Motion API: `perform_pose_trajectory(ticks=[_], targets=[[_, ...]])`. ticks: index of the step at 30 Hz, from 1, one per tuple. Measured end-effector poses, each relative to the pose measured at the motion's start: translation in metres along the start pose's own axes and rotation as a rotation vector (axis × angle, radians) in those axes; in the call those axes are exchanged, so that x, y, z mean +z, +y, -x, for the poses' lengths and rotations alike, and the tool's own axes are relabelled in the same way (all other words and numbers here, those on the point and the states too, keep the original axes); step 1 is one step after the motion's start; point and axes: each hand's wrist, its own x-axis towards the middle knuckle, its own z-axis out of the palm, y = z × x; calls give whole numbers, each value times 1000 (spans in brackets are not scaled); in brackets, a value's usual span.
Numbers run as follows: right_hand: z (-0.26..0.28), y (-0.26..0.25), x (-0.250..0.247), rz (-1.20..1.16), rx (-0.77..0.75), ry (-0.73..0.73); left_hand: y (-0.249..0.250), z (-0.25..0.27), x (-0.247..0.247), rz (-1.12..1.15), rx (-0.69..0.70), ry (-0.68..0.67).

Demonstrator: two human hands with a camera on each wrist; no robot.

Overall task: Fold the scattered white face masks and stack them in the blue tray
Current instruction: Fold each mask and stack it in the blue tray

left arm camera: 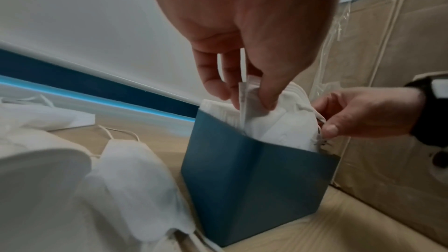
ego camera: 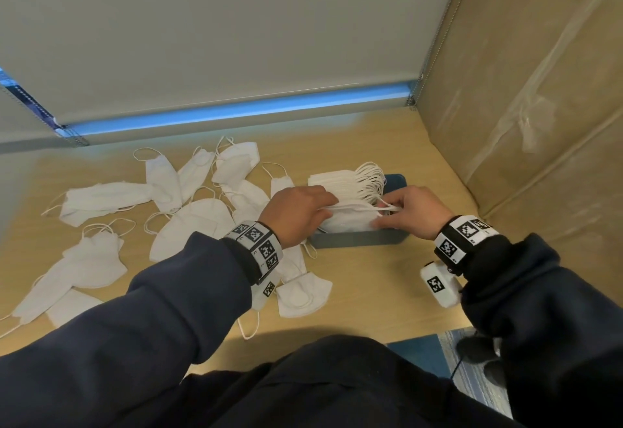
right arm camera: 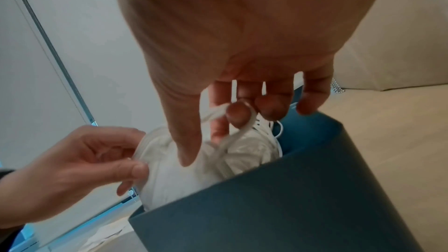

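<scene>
Your folded mask (ego camera: 350, 216) sits at the near end of the blue tray (ego camera: 357, 238), just in front of the stack of folded masks (ego camera: 340, 182) already standing in it. Your left hand (ego camera: 298, 213) pinches the mask's left edge, fingers curled down over it. Your right hand (ego camera: 414, 210) pinches its ear loops (right arm camera: 218, 116) at the right end. The mask is white, creased flat. Loose masks (ego camera: 188, 221) lie scattered on the wooden table (ego camera: 371, 275) to the left.

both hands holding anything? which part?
One folded mask: left hand pinches its left edge, right hand pinches its ear loops, over the blue tray.
</scene>
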Motion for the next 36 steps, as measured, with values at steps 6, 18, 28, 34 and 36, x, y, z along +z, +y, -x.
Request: perform_pose_trajectory(ticks=[6, 18, 28, 34, 36], targets=[[-4, 9, -4, -322, 22, 19, 1, -5, -1, -19, 6, -77], [-4, 7, -5, -440, 67, -3, 6, -6, 13, -188, 142, -121], [-7, -4, -4, -584, 350, 219, 2, -2, 20, -88, 113, -55], [-19, -15, -7, -348, 420, 17, -6, -6, 20, -124, 139, 34], [-25, -18, -7, -364, 476, -46, -3, -5, 23, -142, 141, 11]])
